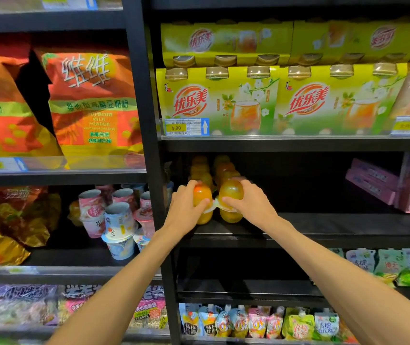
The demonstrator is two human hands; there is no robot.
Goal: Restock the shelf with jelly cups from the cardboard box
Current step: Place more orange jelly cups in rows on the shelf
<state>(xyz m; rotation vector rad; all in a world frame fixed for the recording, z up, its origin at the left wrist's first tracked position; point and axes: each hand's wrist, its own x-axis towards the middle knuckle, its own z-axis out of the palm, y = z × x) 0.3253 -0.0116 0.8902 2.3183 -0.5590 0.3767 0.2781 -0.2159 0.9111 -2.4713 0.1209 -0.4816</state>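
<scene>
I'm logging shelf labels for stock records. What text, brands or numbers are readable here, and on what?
"优乐美": yellow-green drink multipacks.
"9.90": price tag below them.
"维维", "豆奶粉", "MILK POWDER": orange bag.
Unreadable: other price tags, the tag's small print, pouches on the bottom shelf, pink boxes.
No readable text on the jelly cups.

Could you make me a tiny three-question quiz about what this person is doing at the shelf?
1. True or false: each hand grips a jelly cup.
2. What sits on the shelf directly above the jelly cups: A) yellow-green drink packs, B) red bags, C) pouches?
3. Fill in: the held cups are stacked on ____ cups.

Key:
1. True: left hand on the left jelly cup, right hand on the right jelly cup.
2. A, drink packs.
3. Other jelly, lower cups.
</scene>
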